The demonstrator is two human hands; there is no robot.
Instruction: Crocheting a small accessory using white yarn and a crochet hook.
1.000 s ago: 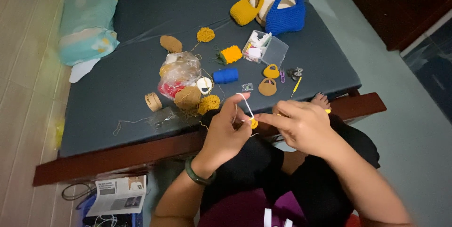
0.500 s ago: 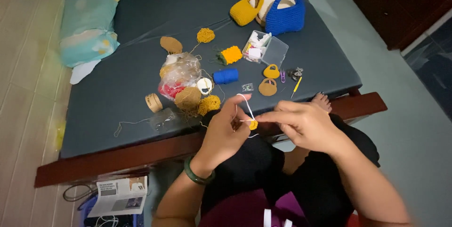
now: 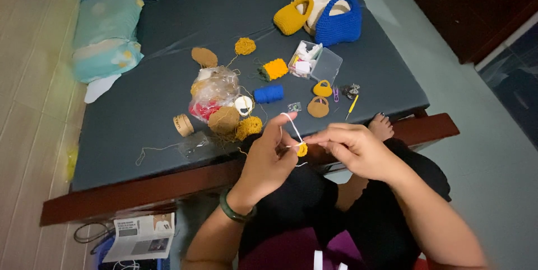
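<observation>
Item: small mustard crochet piece (image 3: pixel 302 149), held in the air just in front of the near edge of the dark mattress (image 3: pixel 168 57), above the person's lap; a white yarn loop (image 3: pixel 290 121) rises from it toward the mattress.

Handling, as judged: very light, soft and limp, easily crushed out of shape; not slippery, not breakable; best taken by pinching its rim between fingertips, with the loose yarn kept taut so the stitches do not slacken.

Appearance: a rounded, nub-like yellow-ochre form, knit texture too small to make out; white strand attached at its top.

Left hand (image 3: pixel 269 161): pinching the piece and the yarn loop from the left, fingers closed on them; green bangle (image 3: pixel 235 211) at the wrist.

Right hand (image 3: pixel 358 149): fingers drawn together at the piece's right side, clenched on it or on a fine tool; which of the two cannot be told.

On the mattress, beyond the piece: blue yarn spool (image 3: pixel 268 94); clear plastic bag (image 3: pixel 214 92) of yarn; clear plastic box (image 3: pixel 315 61); two tiny crochet baskets (image 3: pixel 320 97); at the far side, a yellow crochet bag (image 3: pixel 292 19) and a blue crochet bag (image 3: pixel 338 22).
</observation>
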